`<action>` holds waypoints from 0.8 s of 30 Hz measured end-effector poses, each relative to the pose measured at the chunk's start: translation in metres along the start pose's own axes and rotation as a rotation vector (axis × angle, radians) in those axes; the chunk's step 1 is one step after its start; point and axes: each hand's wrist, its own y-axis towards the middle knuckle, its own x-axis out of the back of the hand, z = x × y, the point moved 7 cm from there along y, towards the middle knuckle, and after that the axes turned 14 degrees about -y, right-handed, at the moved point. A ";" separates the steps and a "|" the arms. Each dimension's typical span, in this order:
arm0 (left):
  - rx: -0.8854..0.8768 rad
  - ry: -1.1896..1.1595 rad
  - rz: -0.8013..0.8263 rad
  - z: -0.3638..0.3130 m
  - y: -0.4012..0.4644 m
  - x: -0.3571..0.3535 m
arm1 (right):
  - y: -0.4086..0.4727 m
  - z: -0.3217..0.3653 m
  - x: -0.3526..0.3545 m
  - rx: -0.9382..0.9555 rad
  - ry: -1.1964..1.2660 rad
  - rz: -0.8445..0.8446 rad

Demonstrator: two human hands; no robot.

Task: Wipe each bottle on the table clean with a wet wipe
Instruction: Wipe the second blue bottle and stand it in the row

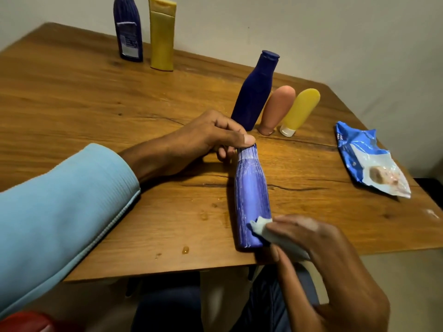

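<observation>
White wipe [275, 234], folded, pinched in the right hand [309, 238] and pressed against the lower side of the streaked bottle [251, 200], near its base. Right hand's fingers curled round the wipe; wrist hangs past the table's near edge.

Streaked bottle: blue, pale streaks down its length, lying on the table [96, 111] with base toward the near edge and neck pointing away. Left hand [211, 135] clamps the neck end, thumb on top, fingers curled beneath; cap hidden by the hand. Light blue sleeve [60, 212] on the left forearm, resting on the table.

Just beyond the left hand, three containers in a row, touching or nearly so: a dark blue bottle [256, 92] upright on its base, a pink tube [278, 109] and a yellow tube [302, 111], both standing on their caps.

Far edge, by the wall: a second dark bottle [128, 27] with a label facing the camera, and beside it a tall yellow bottle [161, 37]. Both upright.

Right side of table, well apart from the bottles: blue-and-white wipes pack [369, 161], crumpled, lying flat.

Small wet spots [185, 249] on the wood near the front edge.
</observation>
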 end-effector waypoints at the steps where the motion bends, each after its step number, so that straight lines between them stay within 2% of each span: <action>1: -0.001 -0.007 -0.002 0.000 0.000 0.000 | -0.003 -0.001 -0.004 0.058 0.013 0.055; 3: 0.001 -0.016 -0.001 0.001 0.001 0.001 | -0.005 0.001 -0.003 -0.029 0.034 0.034; 7: 0.009 -0.029 0.000 0.003 0.002 0.002 | -0.010 0.019 0.009 -0.206 -0.020 -0.184; 12: 0.025 -0.048 -0.003 0.002 0.001 0.001 | 0.014 0.009 -0.002 -0.250 -0.046 -0.141; 17: 0.036 -0.063 0.010 0.001 -0.002 -0.002 | 0.064 -0.010 -0.019 -0.302 0.050 -0.093; 24: 0.036 -0.106 0.040 0.002 -0.002 -0.003 | 0.092 -0.027 -0.015 -0.350 0.167 -0.134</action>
